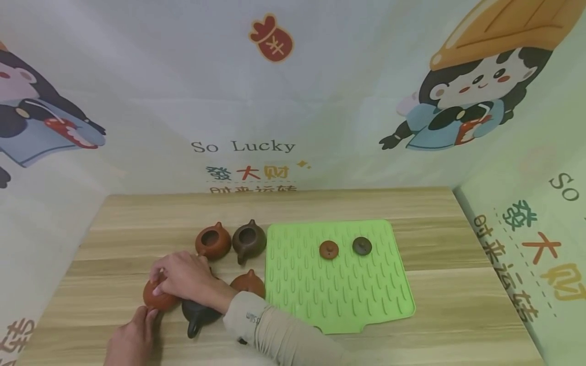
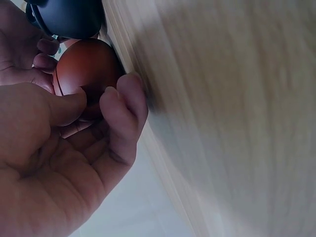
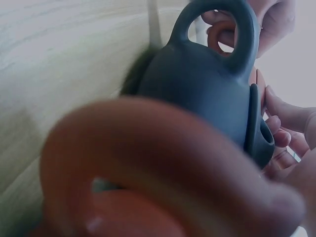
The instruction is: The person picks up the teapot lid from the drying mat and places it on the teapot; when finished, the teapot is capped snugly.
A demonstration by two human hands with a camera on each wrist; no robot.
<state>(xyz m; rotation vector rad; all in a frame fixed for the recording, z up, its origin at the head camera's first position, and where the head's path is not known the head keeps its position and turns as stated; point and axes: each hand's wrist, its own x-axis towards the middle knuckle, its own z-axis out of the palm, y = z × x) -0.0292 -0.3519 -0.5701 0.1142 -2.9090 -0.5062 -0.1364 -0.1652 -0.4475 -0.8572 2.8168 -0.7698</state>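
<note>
Here the handle (image 3: pixel 213 38) of a red teapot (image 1: pixel 160 302) is pinched by the left grip (image 1: pixel 130 335), narrow, thumb and fingers together. And the pot's top is held by the curled fingers of the right grip (image 1: pixel 187 277), from above! Tucked under that grip's wrist, a black teapot (image 1: pixel 198 312) is partly covered; to its right, an orange teapot (image 1: pixel 249 284) is half hidden by the sleeve (image 1: pixel 284 325). Just beyond the right grip, a brown teapot (image 1: pixel 224 246) is seen lidless, and beside it a dark teapot (image 1: pixel 259 239), uncovered too! Well off to the right of both grips, a green mat (image 1: pixel 297 284) is laid on the table (image 1: pixel 439 218), topped by a red lid (image 1: pixel 328 250) and a dark lid (image 1: pixel 362 246).
</note>
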